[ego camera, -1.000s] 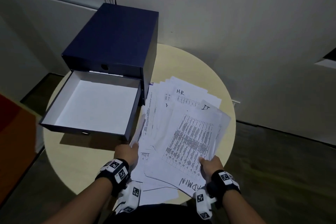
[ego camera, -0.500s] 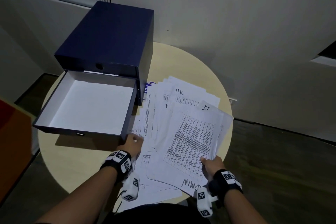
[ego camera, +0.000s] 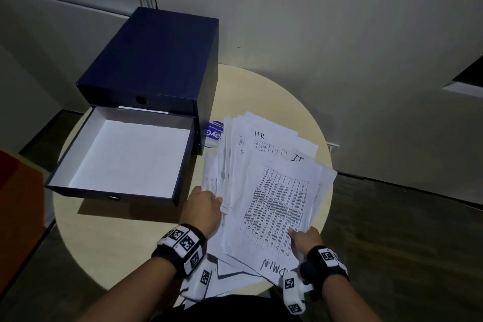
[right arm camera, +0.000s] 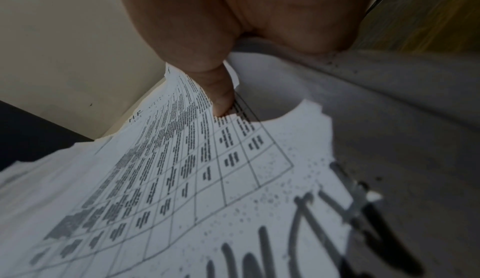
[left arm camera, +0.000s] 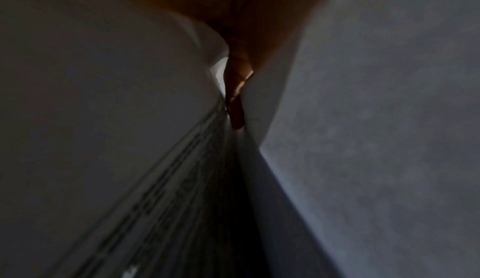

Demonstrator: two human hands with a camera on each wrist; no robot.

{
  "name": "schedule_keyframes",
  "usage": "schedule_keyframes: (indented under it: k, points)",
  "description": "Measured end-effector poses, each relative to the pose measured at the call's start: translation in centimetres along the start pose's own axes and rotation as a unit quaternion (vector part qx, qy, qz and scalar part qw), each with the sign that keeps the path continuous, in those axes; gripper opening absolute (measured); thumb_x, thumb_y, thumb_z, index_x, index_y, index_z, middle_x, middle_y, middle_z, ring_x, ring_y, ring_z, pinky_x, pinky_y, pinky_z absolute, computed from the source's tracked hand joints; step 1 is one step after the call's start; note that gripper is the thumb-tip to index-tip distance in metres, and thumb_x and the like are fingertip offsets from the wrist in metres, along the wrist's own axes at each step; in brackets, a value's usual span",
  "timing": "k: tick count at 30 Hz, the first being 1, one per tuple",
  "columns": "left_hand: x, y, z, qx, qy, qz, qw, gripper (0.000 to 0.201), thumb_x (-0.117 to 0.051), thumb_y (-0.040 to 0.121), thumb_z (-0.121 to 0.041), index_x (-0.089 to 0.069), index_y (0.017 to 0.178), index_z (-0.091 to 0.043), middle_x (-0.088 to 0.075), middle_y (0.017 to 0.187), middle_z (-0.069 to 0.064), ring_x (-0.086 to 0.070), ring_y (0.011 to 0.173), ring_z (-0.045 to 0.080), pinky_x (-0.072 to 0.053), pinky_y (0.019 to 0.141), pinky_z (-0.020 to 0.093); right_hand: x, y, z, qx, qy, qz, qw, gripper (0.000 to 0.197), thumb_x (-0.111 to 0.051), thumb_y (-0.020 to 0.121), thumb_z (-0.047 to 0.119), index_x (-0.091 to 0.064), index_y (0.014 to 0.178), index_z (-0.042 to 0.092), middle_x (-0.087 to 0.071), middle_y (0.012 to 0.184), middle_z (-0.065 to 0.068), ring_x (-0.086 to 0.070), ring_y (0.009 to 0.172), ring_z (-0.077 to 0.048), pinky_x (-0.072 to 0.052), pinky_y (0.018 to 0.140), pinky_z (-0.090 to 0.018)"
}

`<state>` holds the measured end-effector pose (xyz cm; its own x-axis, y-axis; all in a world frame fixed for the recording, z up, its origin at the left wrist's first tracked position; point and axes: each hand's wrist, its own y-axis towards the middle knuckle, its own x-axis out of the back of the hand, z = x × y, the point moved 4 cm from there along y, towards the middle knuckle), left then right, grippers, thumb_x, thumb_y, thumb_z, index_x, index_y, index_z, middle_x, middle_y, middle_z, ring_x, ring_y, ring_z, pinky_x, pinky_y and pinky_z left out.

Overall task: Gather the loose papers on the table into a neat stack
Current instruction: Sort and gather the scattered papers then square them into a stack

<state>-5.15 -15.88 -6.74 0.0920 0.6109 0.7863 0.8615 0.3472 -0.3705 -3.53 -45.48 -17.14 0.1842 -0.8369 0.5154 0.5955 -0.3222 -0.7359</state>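
both hands on the fanned papers

the loose papers (ego camera: 264, 185) lie in a fanned, overlapping spread on the right half of the round table (ego camera: 130, 248), their near edges hanging past the table's front rim toward the person. the top sheet (ego camera: 277, 209) carries a printed grid, with "admin" handwritten at its near end; sheets further back show "it" and "hr" written at their far ends.

the right hand (ego camera: 305, 239) grips the near right corner of the top sheet. in the right wrist view the thumb (right arm camera: 221, 97) presses down on the printed grid while paper curves under the palm, so the hand is clamped on that sheet and whatever lies directly beneath it; how many sheets it holds cannot be told.

the left hand (ego camera: 202, 208) sits at the left edge of the spread, its fingers tucked in among the sheets. the left wrist view is dim, but a finger (left arm camera: 235, 116) shows wedged between two layers of paper, so this hand is also closed on the papers.

left of the papers stands a dark blue drawer box (ego camera: 154, 60) on the table. its lower drawer (ego camera: 125, 157) is pulled out toward the person and shows a white interior. a small blue and white label or packet (ego camera: 213, 134) peeks out between the box and the far left edge of the papers; its text is too small to read.
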Motion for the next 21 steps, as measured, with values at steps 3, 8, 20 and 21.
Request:
schedule_keyframes:
  k: [3, 8, 20, 21]
  points:
    - [1.4, -0.2, -1.3, -0.029, -0.057, -0.039, 0.997, 0.036, -0.052, 0.097, -0.031, -0.067, 0.072, -0.011, -0.053, 0.095, 0.006, -0.053, 0.075, 0.018, -0.043, 0.07, 0.026, -0.1, 0.2, -0.1, -0.001, 0.005, -0.001, 1.0, 0.078, -0.064, 0.093, 0.029, -0.02, 0.152, 0.001, -0.031, 0.157, -0.019, -0.039, 0.138, -0.039, -0.04, 0.107, -0.046]
    - [5.3, 0.0, -2.7, -0.068, -0.055, -0.1, 0.991, 0.041, -0.055, 0.095, -0.033, -0.057, 0.056, -0.019, -0.055, 0.081, 0.004, -0.055, 0.074, 0.02, -0.036, 0.065, 0.024, -0.3, -0.1, 0.0, -0.001, -0.003, 0.004, 1.0, 0.078, -0.064, 0.092, 0.032, -0.023, 0.151, 0.001, -0.032, 0.156, -0.018, -0.038, 0.139, -0.039, -0.038, 0.11, -0.049]
    - [16.8, -6.5, -9.6, -0.348, -0.132, -0.325, 0.869, 0.009, -0.068, 0.091, -0.023, -0.071, 0.09, -0.015, -0.06, 0.08, 0.001, -0.051, 0.068, 0.012, -0.039, 0.062, 0.018, -0.6, 1.7, -0.8, -0.009, 0.0, 0.007, 1.0, 0.075, -0.063, 0.093, 0.031, -0.024, 0.15, 0.001, -0.038, 0.152, -0.019, -0.044, 0.133, -0.04, -0.043, 0.104, -0.045]
    - [17.5, -7.1, -10.0, -0.362, -0.175, -0.324, 0.856, 0.005, -0.07, 0.09, -0.022, -0.071, 0.091, -0.017, -0.06, 0.077, 0.0, -0.049, 0.067, 0.01, -0.038, 0.062, 0.015, -0.5, 1.5, -0.7, -0.002, 0.007, -0.001, 1.0, 0.073, -0.063, 0.093, 0.03, -0.027, 0.149, 0.001, -0.043, 0.146, -0.02, -0.049, 0.127, -0.039, -0.045, 0.099, -0.043]
